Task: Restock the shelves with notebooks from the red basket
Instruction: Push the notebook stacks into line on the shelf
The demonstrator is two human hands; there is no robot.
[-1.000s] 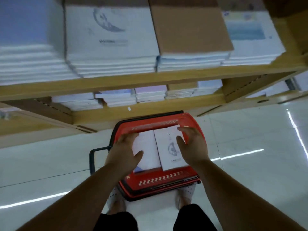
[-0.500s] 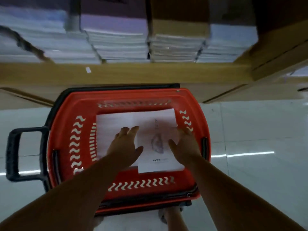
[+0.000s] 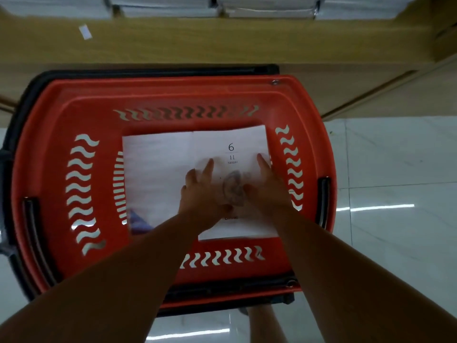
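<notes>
Both hands reach down into the red basket [image 3: 61, 115], which sits on the shiny tiled floor [image 3: 395, 169] right in front of the wooden shelf [image 3: 222, 40]. The left hand [image 3: 200, 194] lies flat on the white notebook [image 3: 232, 144] at the right side of the basket floor, fingers spread apart, not closed around anything. The right hand [image 3: 268, 189] rests at the right edge of the same notebook, fingers straight and open too. You cannot tell if any fingertips are tucked under the edge. The notebook cover shows a "6", an "11" and a small drawing, partly hidden by the hands. A second white notebook [image 3: 155, 174] lies just beside it on the left; the left arm hides its near corner. At the top, only the bottom edges of the notebook stacks [image 3: 173, 8] on the shelf show.
</notes>
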